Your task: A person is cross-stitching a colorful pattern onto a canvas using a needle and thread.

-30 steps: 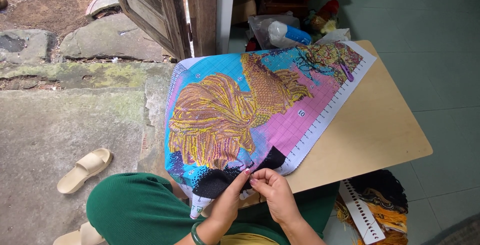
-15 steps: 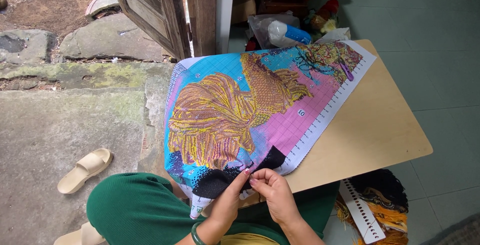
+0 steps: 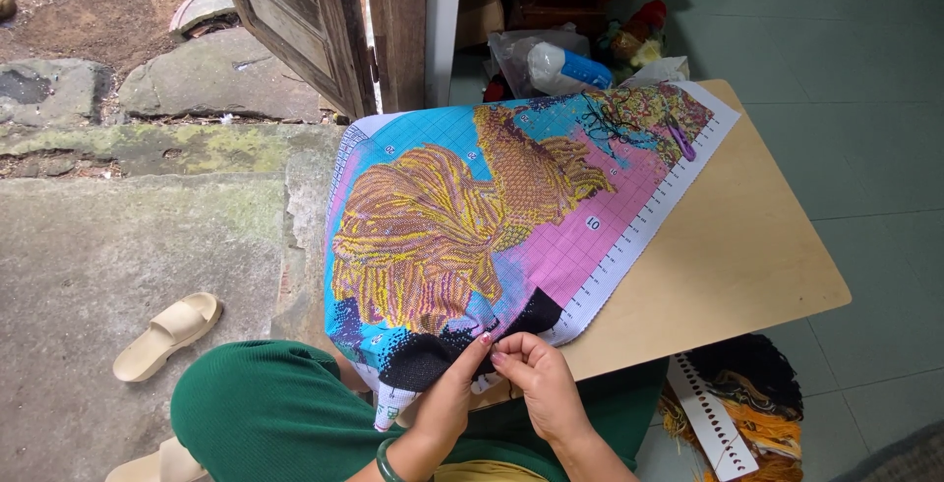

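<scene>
Pinching the bead-embroidery canvas (image 3: 492, 236) edge, your left hand (image 3: 447, 398) and right hand (image 3: 539, 389) close together on it; beyond the canvas, a white-and-blue bottle (image 3: 565, 66) lies bagged beside the wooden table (image 3: 728, 256).

Wooden bench (image 3: 728, 256) at centre right. Beige sandal (image 3: 167, 334) on stone paving at 8 o'clock. Weathered wooden door (image 3: 295, 20) at 12 o'clock. White bottle with blue cap (image 3: 568, 66) beside it, in clear plastic. Thread bundle with gridded strip (image 3: 737, 413) at 5 o'clock on green tiles.
</scene>
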